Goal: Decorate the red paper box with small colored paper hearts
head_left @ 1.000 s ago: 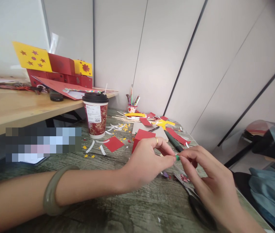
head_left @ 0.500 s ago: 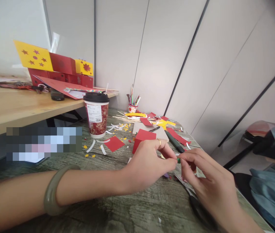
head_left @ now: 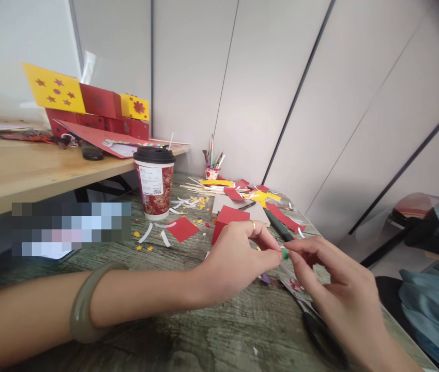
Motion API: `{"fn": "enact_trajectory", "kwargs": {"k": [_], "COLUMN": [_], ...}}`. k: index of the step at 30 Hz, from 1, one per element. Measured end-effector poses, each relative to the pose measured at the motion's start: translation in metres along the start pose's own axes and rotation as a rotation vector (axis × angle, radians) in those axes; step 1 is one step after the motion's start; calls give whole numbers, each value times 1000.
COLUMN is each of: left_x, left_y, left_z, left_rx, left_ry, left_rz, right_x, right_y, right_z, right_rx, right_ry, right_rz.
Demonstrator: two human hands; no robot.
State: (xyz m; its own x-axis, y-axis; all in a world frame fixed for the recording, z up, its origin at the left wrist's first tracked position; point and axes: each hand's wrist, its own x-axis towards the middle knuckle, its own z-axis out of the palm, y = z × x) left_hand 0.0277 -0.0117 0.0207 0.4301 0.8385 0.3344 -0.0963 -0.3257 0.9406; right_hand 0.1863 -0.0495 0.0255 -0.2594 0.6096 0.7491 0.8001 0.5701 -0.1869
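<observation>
Above the dark wood-grain table (head_left: 188,325), a small green piece (head_left: 285,254) shows between my fingertips; it is too small to name its kind. The thumb and index finger of my left hand (head_left: 238,253) pinch it from the left. From the other side the closed fingertips of my right hand (head_left: 335,279) meet it. A thin pale strip curves just below the fingers. Black-handled scissors (head_left: 314,318) lie under my right hand, partly hidden by it. Behind my left hand stands a red paper box (head_left: 229,219), and a dark green pen-like tool (head_left: 277,223) lies beside it.
A lidded paper cup (head_left: 155,183) stands left of centre. Around it lie a red paper square (head_left: 181,229), white strips and yellow stars. Further back are thin sticks and a pen cup (head_left: 212,171). A raised wooden shelf (head_left: 48,170) with red and yellow boxes borders the left.
My right fingers have shifted slightly and opened a little more of the green piece to view. The pale strip below the fingertips now shows. My left hand stays nearly in place.
</observation>
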Motion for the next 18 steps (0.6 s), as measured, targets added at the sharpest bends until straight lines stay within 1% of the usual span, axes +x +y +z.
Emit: {"fn": "enact_trajectory", "kwargs": {"k": [4, 18], "left_x": [0, -1], "left_y": [1, -2], "left_z": [0, 0], "left_rx": [13, 3], "left_ry": [9, 10], "left_rz": [-8, -25], "right_x": [-1, -5], "right_y": [0, 2], "right_z": [-1, 3], "right_rx": [24, -15], "right_ry": [-2, 37], "right_rz": [12, -69]}}
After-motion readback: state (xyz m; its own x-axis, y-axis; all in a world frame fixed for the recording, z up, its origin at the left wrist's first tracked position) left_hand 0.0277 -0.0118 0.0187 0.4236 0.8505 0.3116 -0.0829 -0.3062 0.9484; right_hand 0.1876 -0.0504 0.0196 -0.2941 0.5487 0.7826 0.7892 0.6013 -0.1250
